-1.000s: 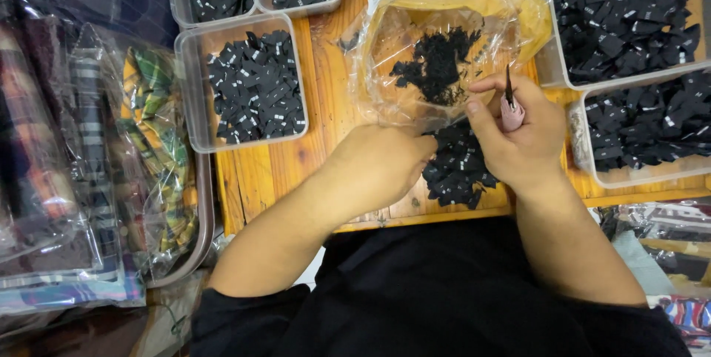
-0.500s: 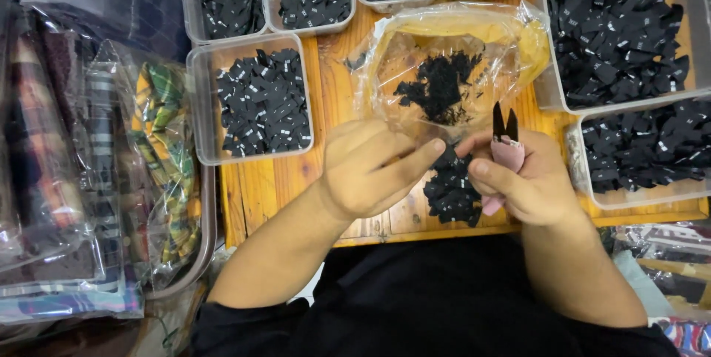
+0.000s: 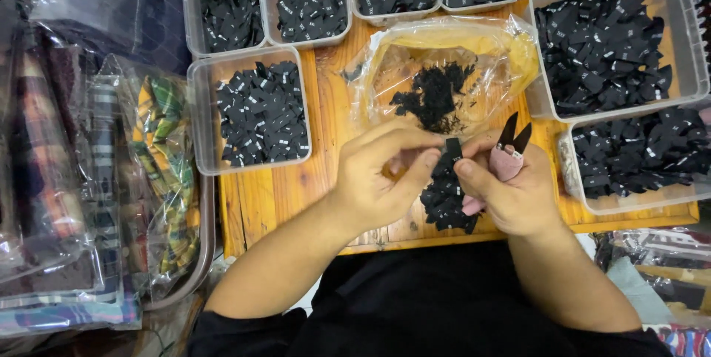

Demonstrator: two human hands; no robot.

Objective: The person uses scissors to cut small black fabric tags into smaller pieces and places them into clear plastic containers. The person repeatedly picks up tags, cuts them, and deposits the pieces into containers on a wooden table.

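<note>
A: Left to right. Far left, bagged plaid cloth point(image 3: 159, 172) off the worktop point(image 3: 255, 201) edge. Then a clear tray point(image 3: 252, 109) full of black labels, with more trays along the far side.

B: Hands?

A: Left hand point(image 3: 378, 179) sits near centre, fingers point(image 3: 422, 161) pinched on the top end of a black label point(image 3: 452, 148). The label stands roughly upright between both hands. Right thumb touches it from the other side.

B: So both hands are on it?

A: Yes. Left thumb and forefinger grasp it, and the right hand point(image 3: 518, 194) steadies it. Right hand is also clenched around pink-handled snips point(image 3: 509, 151), blades pointing far, slightly apart, just right of the label and not on it.

B: Rest of the stock?

A: A loose pile point(image 3: 444, 201) of black labels lies on the worktop right under the held one, between the hands. A plastic bag point(image 3: 444, 75) with black scraps is just beyond.

B: Any handling advice?

A: My read: keep the pinch at the very tip so the label stays taut and clear of the pile. Hold the blades off the left fingers. Right of all that, two more label trays point(image 3: 692, 38).
</note>
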